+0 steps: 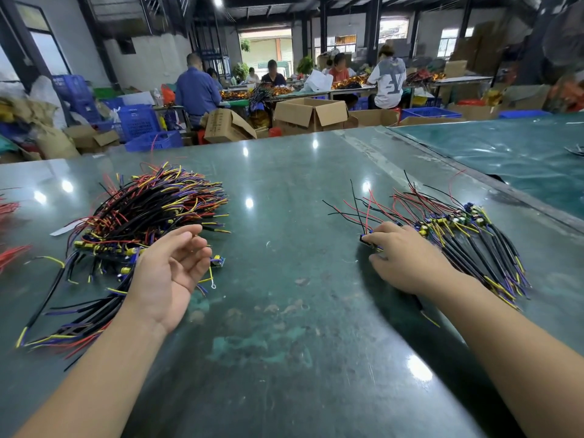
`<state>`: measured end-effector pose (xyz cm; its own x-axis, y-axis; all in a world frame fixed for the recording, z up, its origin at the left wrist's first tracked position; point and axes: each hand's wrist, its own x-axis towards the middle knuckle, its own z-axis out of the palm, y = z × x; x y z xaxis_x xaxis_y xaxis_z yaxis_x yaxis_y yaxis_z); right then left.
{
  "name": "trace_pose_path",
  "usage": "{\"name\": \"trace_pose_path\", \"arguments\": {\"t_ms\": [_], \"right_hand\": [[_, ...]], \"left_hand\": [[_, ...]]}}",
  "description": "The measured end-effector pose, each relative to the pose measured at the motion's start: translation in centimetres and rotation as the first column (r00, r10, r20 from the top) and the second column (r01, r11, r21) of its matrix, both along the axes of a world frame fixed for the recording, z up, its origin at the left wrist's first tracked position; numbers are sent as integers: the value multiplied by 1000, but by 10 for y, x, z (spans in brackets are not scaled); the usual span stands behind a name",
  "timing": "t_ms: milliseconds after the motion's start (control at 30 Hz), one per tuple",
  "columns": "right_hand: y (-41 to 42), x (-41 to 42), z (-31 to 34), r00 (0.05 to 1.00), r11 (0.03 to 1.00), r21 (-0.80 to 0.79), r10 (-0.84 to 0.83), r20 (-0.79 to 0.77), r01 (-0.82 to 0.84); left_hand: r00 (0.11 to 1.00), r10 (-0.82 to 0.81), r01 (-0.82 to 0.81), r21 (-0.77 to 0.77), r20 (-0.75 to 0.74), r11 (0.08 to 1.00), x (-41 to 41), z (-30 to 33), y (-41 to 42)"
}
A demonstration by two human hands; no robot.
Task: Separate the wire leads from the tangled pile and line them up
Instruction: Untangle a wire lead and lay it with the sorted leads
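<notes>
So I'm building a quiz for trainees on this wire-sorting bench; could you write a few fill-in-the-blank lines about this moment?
1. The tangled pile lies on the person's ____ side.
2. The right hand pinches a lead at the end of the lined-up ____.
3. The left hand is open, its palm turned ____.
4. Both lots lie on a ____ table.

Missing words: left; row; up; green

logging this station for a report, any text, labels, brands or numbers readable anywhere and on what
"Y": one large letter on the back of a grey and white T-shirt worn by a seated person.
Dark print on the side of an open cardboard box: too blurred to read.
Wire pile, lined-up leads and green table: no text seen.
</notes>
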<state>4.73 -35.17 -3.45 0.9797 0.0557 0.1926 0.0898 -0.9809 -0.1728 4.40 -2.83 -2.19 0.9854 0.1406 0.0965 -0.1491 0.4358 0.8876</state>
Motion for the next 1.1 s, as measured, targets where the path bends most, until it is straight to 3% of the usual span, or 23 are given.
{"name": "trace_pose_path", "arguments": {"t_ms": [733, 900, 967, 1000, 1100], "right_hand": [[-9, 10, 0, 978, 986, -73, -161, -134, 152], [-1, 3, 6, 990, 990, -47, -128, 66, 131], [10, -3, 10, 989, 997, 74, -44, 144, 34], [18, -7, 11, 986, 990, 135, 8, 168, -31], [40, -20, 8, 967, 956, 201, 178, 183, -214]], "left_hand": [[999, 12, -12, -12, -30, 1000, -5, 6, -1], [990, 142, -142, 73, 10, 987, -2, 9, 0], [948, 304, -319, 311, 99, 895, -1, 9, 2], [909, 376, -415, 484, 179, 771, 0, 8, 5], [858, 371, -458, 857, 355, 238, 0, 3, 13]]}}
